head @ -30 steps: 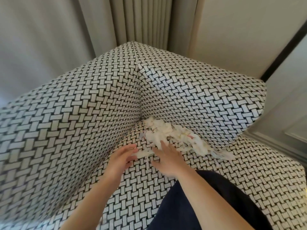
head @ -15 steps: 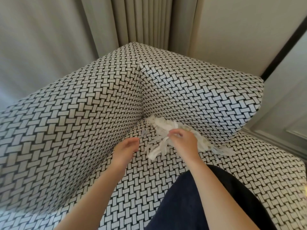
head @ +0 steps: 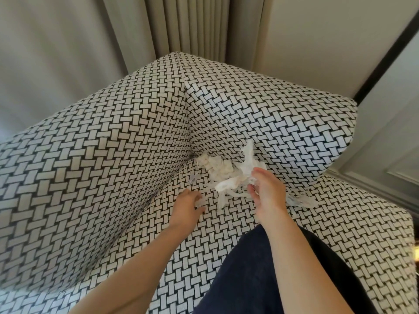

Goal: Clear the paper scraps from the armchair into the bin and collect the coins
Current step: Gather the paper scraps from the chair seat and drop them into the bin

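The left hand point(head: 188, 207) is still resting on the armchair point(head: 90, 177) seat with bent fingers. I cannot tell if it is holding anything. The right hand point(head: 269, 191) is gripping a bunch of paper scraps point(head: 248, 165) and lifting them higher than before, above the pile point(head: 215, 167) in the corner. Dark blue clothing point(head: 249, 268) is hiding part of the seat.

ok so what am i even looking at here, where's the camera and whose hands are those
There is no machine here. A person wears a camera on the head, so the single picture looks down at that person's own two arms. The right hand grips a bunch of paper scraps over a patterned armchair. A pile of further torn paper lies in its back corner. The left hand rests on the armchair; whether it holds anything is unclear. No bin or coins show.
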